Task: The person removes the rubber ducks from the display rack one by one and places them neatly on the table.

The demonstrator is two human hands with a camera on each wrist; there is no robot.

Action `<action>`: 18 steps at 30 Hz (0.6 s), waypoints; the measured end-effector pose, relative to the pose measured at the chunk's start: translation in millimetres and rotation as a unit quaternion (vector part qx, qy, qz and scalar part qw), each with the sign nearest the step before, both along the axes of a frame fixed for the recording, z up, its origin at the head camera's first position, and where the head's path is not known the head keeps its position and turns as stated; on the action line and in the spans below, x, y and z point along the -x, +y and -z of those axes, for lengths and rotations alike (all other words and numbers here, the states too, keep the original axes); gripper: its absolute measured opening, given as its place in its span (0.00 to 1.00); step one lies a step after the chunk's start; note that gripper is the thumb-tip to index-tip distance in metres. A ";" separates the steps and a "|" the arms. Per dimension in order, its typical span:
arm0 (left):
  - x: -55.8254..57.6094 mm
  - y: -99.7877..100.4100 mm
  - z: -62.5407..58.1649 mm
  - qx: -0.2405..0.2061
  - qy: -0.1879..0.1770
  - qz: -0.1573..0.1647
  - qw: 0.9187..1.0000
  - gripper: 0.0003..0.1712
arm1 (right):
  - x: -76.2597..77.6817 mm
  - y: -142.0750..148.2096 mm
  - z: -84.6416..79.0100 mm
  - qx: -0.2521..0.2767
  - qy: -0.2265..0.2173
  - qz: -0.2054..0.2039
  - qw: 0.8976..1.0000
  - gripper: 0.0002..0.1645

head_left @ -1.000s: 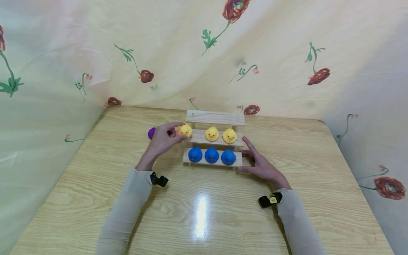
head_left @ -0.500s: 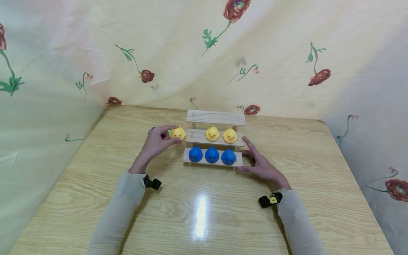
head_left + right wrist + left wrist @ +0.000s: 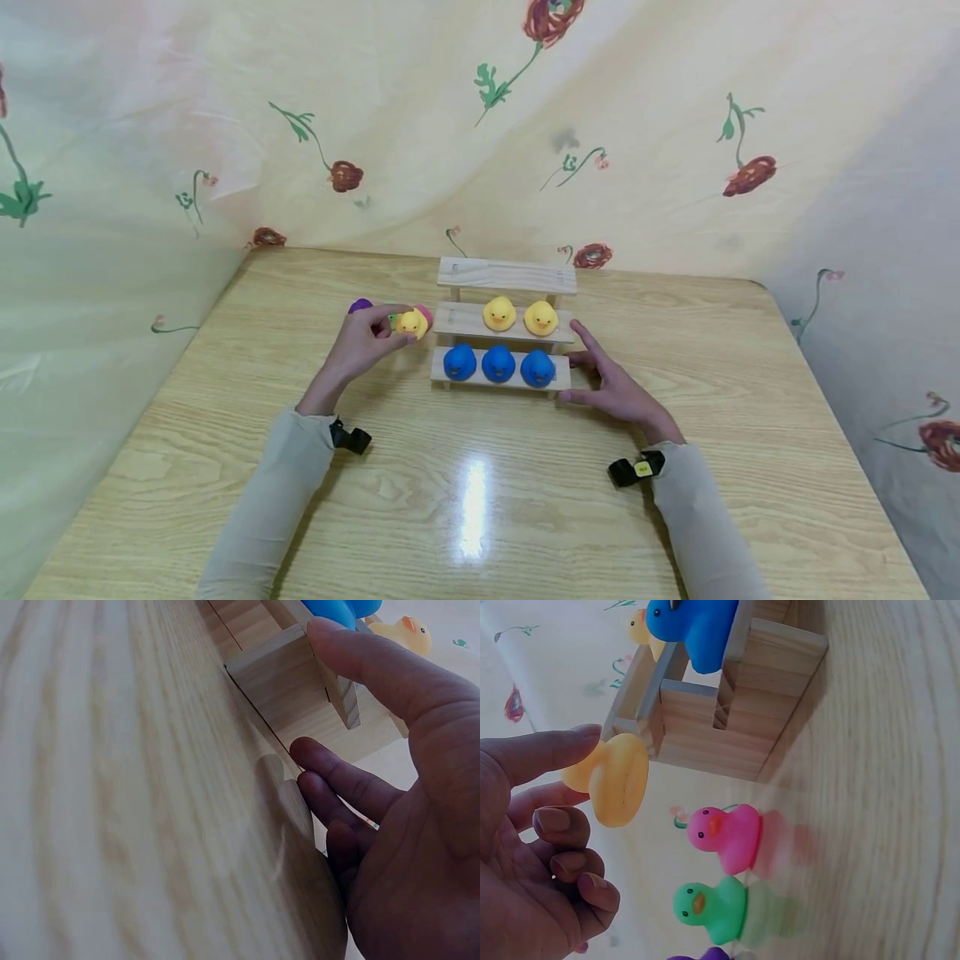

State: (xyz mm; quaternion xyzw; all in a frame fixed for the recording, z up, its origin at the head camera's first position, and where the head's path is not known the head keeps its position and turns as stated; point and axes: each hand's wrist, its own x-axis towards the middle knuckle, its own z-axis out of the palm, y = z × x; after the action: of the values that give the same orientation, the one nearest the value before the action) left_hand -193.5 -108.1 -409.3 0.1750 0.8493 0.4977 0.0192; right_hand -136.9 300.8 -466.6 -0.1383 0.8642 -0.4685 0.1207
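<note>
My left hand pinches a yellow rubber duck between thumb and fingers, left of a three-step wooden rack. In the left wrist view the held duck is off the table, its underside turned toward the camera. Two yellow ducks stand on the middle step; a row of blue ducks fills the bottom step. At the rack's right end is my right hand, fingers spread and fairly straight. Its thumb lies against the bottom step's edge, with the other fingers beside the rack's side.
Left of the rack, a pink duck, a green duck and a purple duck stand in a line on the wooden table. They are partly hidden by the left hand in the head view. Flowered cloth hangs behind the table.
My left hand has carried the yellow duck from the middle step's left end leftward and slightly toward me, off the rack. The right hand and the rack have stayed in place.
</note>
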 end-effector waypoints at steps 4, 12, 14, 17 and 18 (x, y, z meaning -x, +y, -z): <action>-0.1 -2.4 6.6 0.002 -0.012 -0.002 1.000 0.24 | 0.1 -0.9 -0.4 -0.002 0.006 -0.002 1.000 0.66; 1.4 -5.3 19.1 0.011 -0.040 -0.003 0.999 0.24 | 0.2 -0.2 0.0 0.000 -0.001 -0.002 1.000 0.66; 1.8 -5.4 21.5 0.008 -0.044 -0.001 0.999 0.25 | 0.1 0.0 0.1 0.002 -0.002 -0.002 1.000 0.66; 2.4 -5.1 24.4 0.008 -0.052 0.000 0.999 0.25 | -0.1 -0.1 0.0 0.002 -0.001 -0.002 1.000 0.66; 2.6 -4.9 25.3 0.007 -0.054 0.001 0.999 0.26 | -0.2 -0.2 -0.1 0.002 -0.001 -0.002 1.000 0.66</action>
State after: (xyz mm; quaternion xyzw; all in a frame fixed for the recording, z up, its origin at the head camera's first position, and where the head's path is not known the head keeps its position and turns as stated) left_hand -196.1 -113.0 -434.6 0.1485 0.8504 0.5003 0.0670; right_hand -136.7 300.6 -466.5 -0.1399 0.8627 -0.4705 0.1218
